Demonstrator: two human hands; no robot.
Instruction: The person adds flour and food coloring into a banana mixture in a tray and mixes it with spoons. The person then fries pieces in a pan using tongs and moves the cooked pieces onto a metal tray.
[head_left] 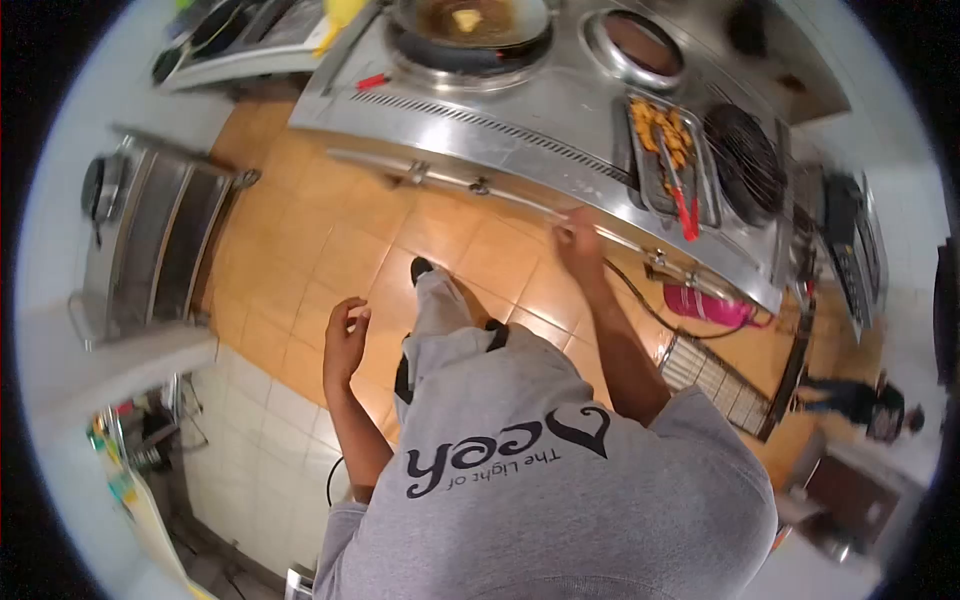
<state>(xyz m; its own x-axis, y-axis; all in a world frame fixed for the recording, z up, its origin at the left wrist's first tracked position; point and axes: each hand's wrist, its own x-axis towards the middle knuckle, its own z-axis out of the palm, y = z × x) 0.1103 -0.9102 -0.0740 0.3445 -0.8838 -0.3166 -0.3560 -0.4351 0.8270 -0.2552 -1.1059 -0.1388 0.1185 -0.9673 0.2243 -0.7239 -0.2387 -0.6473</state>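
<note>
My left hand hangs over the tiled floor, its fingers loosely bent and the thumb apart, with nothing in it. At the stove's front, my right hand overlaps the metal gas pipe with curled fingers. Slight blur hides what, if anything, is in them, and I cannot tell whether they touch the pipe. Valves sit along that pipe. On the steel stove above, red-handled tongs lie across a metal tray of browned food pieces. A wide pan holds brown liquid and a pale yellow lump.
A round burner cover and a black grate are on the stove. Below it are a pink basin, a black hose and a wire rack. A steel shelf unit stands left; another person is far right.
</note>
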